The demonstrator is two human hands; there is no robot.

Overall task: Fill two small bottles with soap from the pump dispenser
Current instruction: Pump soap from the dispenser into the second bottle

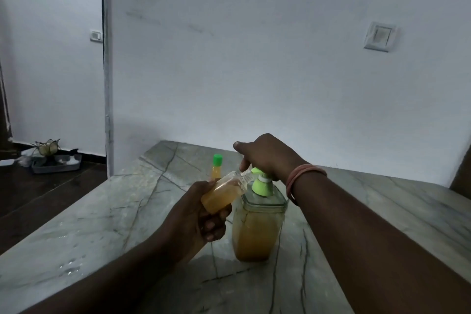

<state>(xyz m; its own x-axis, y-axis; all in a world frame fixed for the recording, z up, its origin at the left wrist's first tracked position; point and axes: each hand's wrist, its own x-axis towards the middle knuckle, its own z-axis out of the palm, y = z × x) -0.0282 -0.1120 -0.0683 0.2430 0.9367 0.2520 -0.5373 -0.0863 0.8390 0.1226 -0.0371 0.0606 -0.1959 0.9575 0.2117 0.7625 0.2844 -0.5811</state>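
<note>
A clear pump dispenser with amber soap and a green pump head stands on the marble counter. My right hand rests on top of the pump head, fingers curled over it. My left hand holds a small uncapped bottle, tilted, its mouth right at the green nozzle. That bottle is more than half full of amber soap. A second small bottle with a green cap stands upright behind, partly hidden by the held one.
A white wall rises just behind the counter, with a switch plate on it. Left of the counter lies dark floor with a grey tray and small items. Water drops sit on the counter's left.
</note>
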